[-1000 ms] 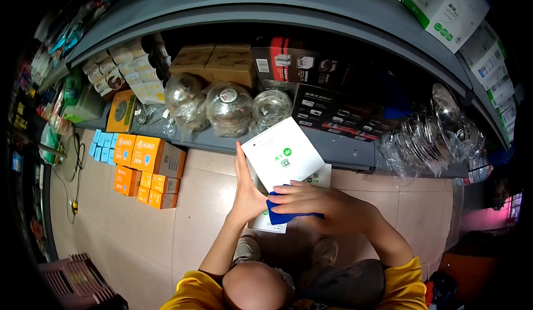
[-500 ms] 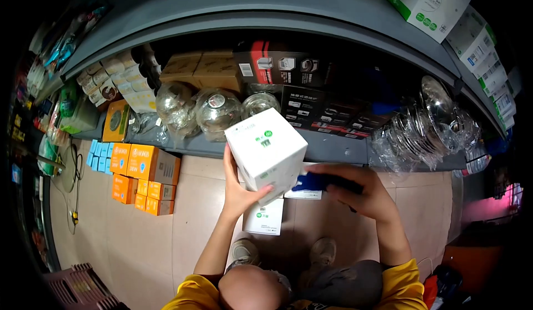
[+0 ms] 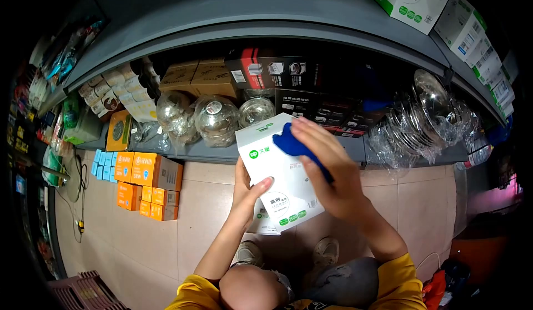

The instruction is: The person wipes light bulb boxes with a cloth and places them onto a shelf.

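A white LED bulb box (image 3: 272, 177) with green print is held up in front of me, tilted, one printed side facing me. My left hand (image 3: 249, 196) grips it along its left side, thumb on the near face. In my right hand (image 3: 330, 177) is a dark blue cloth (image 3: 294, 144), pressed against the upper right part of the box, fingers over it. Behind and below, partly hidden by the held box, another white box (image 3: 264, 222) stands on the floor.
Orange boxes (image 3: 149, 171) and small light-blue boxes (image 3: 104, 165) stand on the floor at left. The low shelf holds wrapped metal bowls (image 3: 217, 122), black cartons (image 3: 277, 68) and wrapped metal lids (image 3: 413, 129). More white boxes (image 3: 413, 2) sit on the upper shelf. A purple plastic stool (image 3: 86, 293) is lower left.
The held box has turned so that its printed side faces me. My right hand has moved up and left, bringing the blue cloth from beside the box onto its surface.
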